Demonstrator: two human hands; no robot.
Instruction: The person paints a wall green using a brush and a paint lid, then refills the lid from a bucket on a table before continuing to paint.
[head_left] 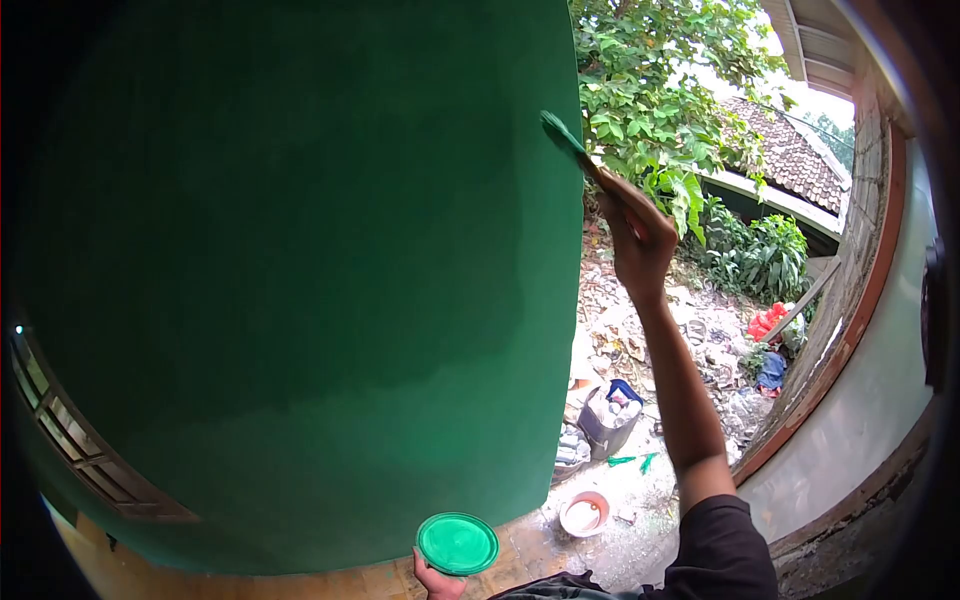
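My right hand (643, 238) is raised, closed around the handle of a paintbrush (563, 134). The bristles are coated in green and overlap the right edge of a tall green wall (300, 250). Darker green covers the wall's upper part, while a lighter green band runs along the bottom and right edge. Low down in front of me, my left hand (436, 580) grips the side of a round tub of green paint (458, 516), its bright green surface facing up. Part of that hand is hidden under the tub.
A pinkish bucket (584, 514) stands on the paint-spattered ground beyond the wall's edge, near a dark bin (610, 420) with rubbish. Rubble and plants lie behind. A window frame (90, 440) is at left, a brick-edged wall (860, 330) at right.
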